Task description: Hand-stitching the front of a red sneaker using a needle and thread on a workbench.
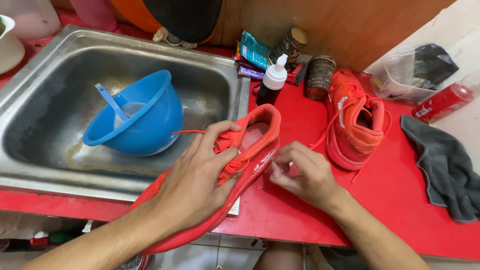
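Note:
My left hand [197,177] grips a red sneaker [257,135] across its laces and tongue, holding it tilted over the sink's right rim and the red counter. My right hand [302,172] is pinched closed at the shoe's side near the heel, fingertips touching its white-marked sole edge; a small thin object may be in the fingers, too small to tell. A second red sneaker [355,122] stands on the counter to the right, laces loose.
A steel sink [45,95] holds a tilted blue bowl [142,117] with a blue spoon. A dark bottle with white cap [272,82], two cans, packets, a plastic container [400,75], a red can [442,102] and a grey cloth [447,167] lie on the counter.

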